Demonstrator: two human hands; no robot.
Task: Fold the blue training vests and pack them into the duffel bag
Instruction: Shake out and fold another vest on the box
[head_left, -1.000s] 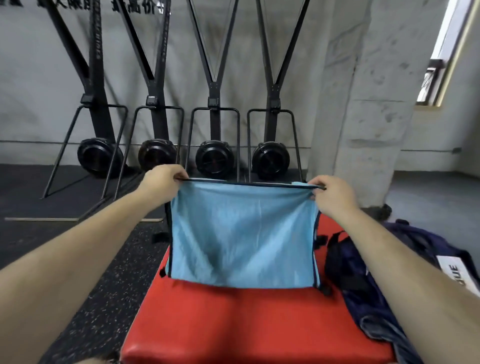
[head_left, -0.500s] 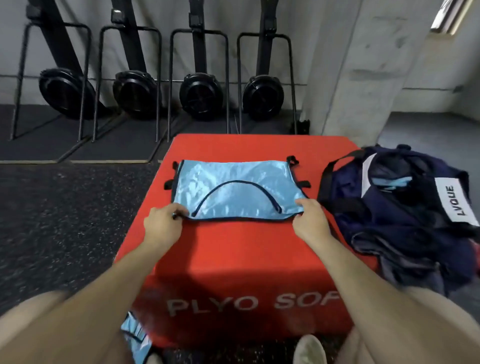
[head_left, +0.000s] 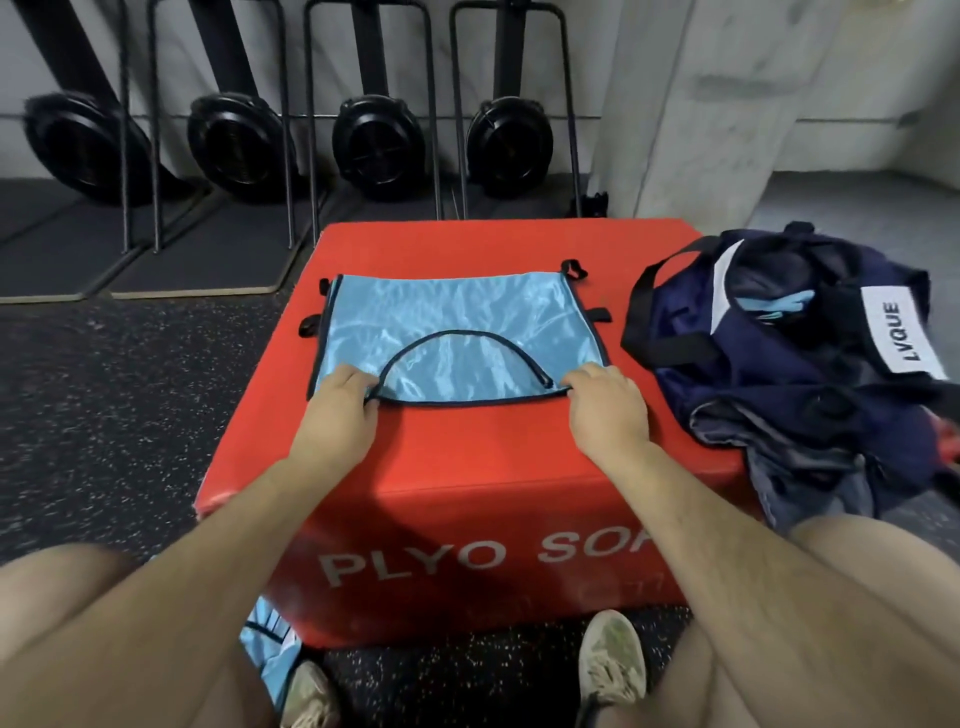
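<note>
Blue vest (head_left: 457, 322) flat, centre of plyo box (head_left: 467, 467) top, no fold yet. Left hand (head_left: 343, 400) and right hand (head_left: 605, 400) each pinch near hem. Duffel bag (head_left: 769, 384) at right edge (blue inside, likely packed vest). Second vest (head_left: 270, 644) on floor, pending.

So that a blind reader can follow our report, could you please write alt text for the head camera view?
A person's left hand and right hand hold the near edge of a blue vest spread flat on a red box. An open navy duffel bag sits at the box's right, blue fabric showing inside.
</note>
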